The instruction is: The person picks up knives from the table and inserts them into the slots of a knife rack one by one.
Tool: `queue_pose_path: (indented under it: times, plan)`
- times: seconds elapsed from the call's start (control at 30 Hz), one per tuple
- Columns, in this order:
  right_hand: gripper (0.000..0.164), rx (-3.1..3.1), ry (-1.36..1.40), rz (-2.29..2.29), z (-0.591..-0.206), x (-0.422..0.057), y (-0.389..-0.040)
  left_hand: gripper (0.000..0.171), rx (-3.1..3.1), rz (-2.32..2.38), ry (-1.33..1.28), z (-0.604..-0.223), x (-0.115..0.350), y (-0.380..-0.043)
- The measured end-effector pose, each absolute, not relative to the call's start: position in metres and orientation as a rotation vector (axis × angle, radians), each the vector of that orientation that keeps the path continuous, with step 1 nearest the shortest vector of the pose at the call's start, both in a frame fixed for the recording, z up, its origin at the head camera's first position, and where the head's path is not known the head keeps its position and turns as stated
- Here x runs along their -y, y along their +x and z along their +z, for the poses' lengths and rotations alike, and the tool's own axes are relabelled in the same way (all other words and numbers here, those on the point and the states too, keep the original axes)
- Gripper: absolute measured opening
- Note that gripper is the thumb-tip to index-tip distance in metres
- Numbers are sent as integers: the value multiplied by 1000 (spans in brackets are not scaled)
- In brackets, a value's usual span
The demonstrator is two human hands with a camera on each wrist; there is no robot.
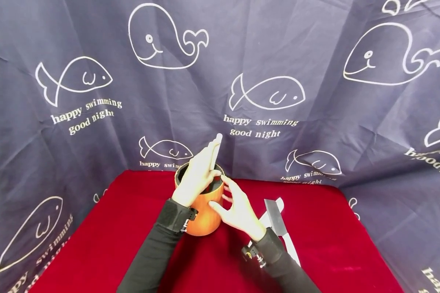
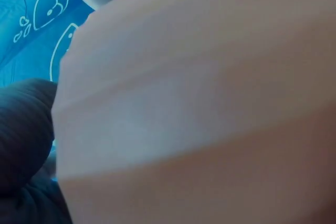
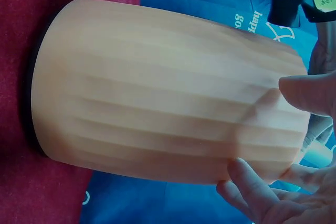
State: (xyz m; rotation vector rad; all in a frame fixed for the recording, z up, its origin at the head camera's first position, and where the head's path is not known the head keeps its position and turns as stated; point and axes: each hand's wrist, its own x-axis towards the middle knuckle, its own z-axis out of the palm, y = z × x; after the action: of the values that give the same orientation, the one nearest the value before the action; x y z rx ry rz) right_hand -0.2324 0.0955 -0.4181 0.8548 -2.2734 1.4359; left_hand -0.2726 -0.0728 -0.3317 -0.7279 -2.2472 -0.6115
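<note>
A round orange container [image 1: 202, 217] with ribbed sides and a dark inside stands upright on the red cloth. Over its opening, my left hand [image 1: 196, 177] points its fingers upward and holds a slim white handle [image 1: 216, 150] against them. The lower end of that handle is hidden by the hand and rim. My right hand [image 1: 238, 207] grips the container's side near the rim. In the right wrist view its thumb [image 3: 307, 94] and fingers press on the ribbed wall [image 3: 168, 98]. The same wall [image 2: 173, 108] fills most of the left wrist view.
To the right of the container, a cleaver [image 1: 276, 217] with a white handle [image 1: 291, 249] lies across another white-handled item [image 1: 280, 204], close to my right forearm. A dark curtain [image 1: 256, 154] with fish and whale drawings hangs behind the red-covered table [image 1: 330, 240].
</note>
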Motion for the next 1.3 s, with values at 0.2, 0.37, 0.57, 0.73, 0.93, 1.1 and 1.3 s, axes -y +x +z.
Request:
queue_pose_path:
  times: [0.2, 0.37, 0.57, 0.73, 0.93, 1.1, 1.3]
  plan:
    - [78, 2267, 857, 1393, -421, -95, -231, 90, 2294, -749, -621, -329, 76, -274]
    - [79, 2266, 865, 1402, -423, -95, -230, 92, 2302, -771, -600, -331, 78, -272]
    - [79, 2252, 874, 1439, -418, -95, -227, 94, 2287, -745, -604, -334, 77, -271]
    - [80, 2266, 878, 1440, -423, -95, -230, 97, 2295, -709, -590, -338, 78, -267]
    - [78, 2280, 869, 1493, -426, -95, -229, 97, 2276, -700, -600, -344, 78, -263]
    - [75, 2321, 861, 1539, -424, -97, -227, 94, 2270, -662, -598, -348, 78, -260]
    - [67, 2305, 832, 1494, -414, -98, -229, 94, 2250, -474, -608, -343, 77, -264]
